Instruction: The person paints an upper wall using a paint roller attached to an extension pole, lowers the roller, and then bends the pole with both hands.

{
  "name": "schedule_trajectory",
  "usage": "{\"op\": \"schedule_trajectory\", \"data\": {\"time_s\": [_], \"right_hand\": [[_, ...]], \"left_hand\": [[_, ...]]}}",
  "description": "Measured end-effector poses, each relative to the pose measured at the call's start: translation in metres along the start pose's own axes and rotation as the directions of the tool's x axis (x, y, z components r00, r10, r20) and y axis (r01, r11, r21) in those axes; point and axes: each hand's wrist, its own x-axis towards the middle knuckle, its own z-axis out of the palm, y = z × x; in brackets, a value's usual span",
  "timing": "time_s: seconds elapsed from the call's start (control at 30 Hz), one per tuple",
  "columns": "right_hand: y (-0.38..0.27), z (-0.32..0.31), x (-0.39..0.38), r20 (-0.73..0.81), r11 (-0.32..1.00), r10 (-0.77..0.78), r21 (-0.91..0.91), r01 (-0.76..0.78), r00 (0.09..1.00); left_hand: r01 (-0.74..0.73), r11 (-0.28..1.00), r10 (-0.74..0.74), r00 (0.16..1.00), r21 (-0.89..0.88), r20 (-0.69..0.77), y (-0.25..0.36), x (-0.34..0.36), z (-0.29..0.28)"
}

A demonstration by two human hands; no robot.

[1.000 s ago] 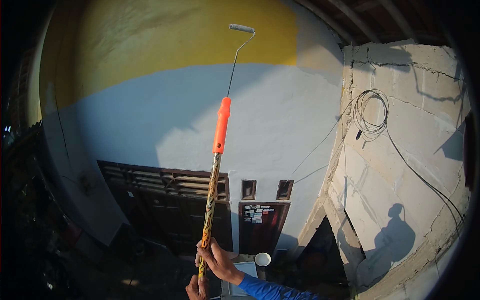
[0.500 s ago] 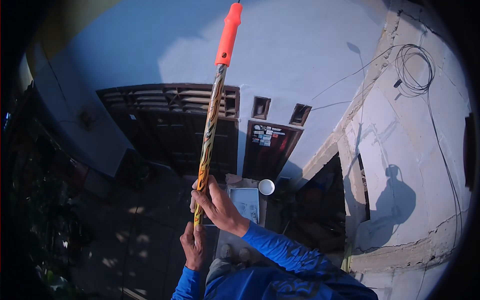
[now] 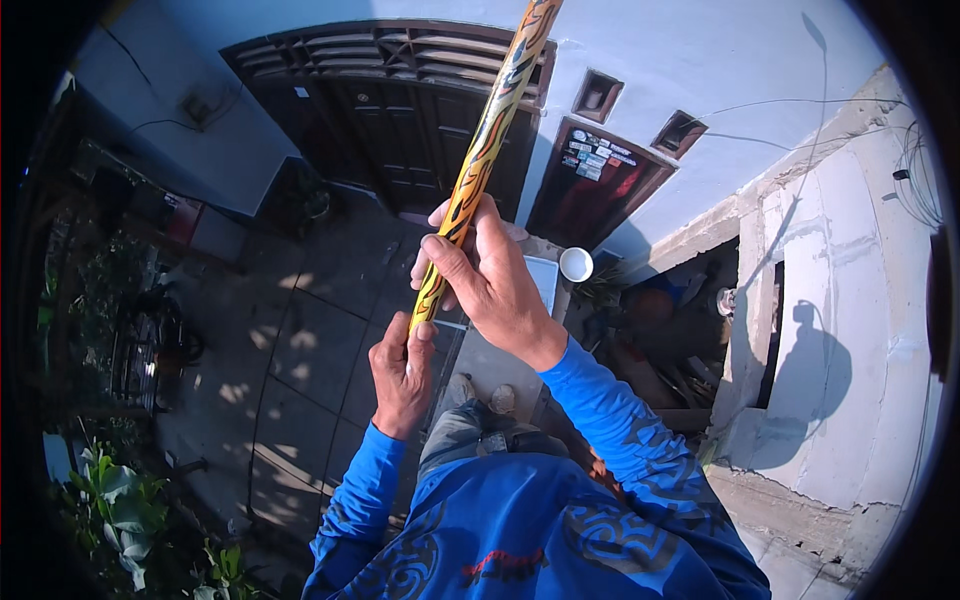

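Note:
A long yellow and orange pole (image 3: 487, 130) with a dark flame pattern slants up and slightly right, its upper end out of the picture. My left hand (image 3: 400, 378) is closed round its lower end, thumb up along the shaft. A little higher, my right hand (image 3: 492, 282) wraps the pole, with some fingers hidden behind it. Below and beyond the right hand lies a pale rectangular tray (image 3: 543, 280), mostly covered by that hand. A white round tub (image 3: 576, 264) stands next to the tray.
Ahead rises a pale wall (image 3: 640, 45) with brown double doors (image 3: 385, 125) and a smaller sticker-covered door (image 3: 585, 180). To the right are a low cement wall (image 3: 860, 250) and a dark gap with clutter (image 3: 660, 340). Leafy plants (image 3: 125, 510) grow at lower left.
The view has tipped downward, so the pole's red-orange upper end has left the picture and more of my body shows. Both hands keep their grip on the pole.

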Motion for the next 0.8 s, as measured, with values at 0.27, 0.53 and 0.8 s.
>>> {"op": "schedule_trajectory", "data": {"time_s": [0.27,0.53,0.8], "right_hand": [[0.002,0.018,0.022,0.002,1.0,-0.013,0.009,0.012,1.0],[-0.004,0.034,0.061,0.013,0.995,-0.095,-0.005,0.095,0.995],[-0.074,0.04,0.135,0.085,0.977,-0.213,0.045,0.209,0.973]], "left_hand": [[0.004,1.0,-0.004,1.0,0.016,-0.029,-0.002,0.019,-0.021],[-0.069,0.996,0.068,0.997,-0.047,-0.022,0.001,0.052,-0.041],[-0.284,0.94,0.3,0.952,0.189,-0.065,0.088,0.111,-0.076]]}}
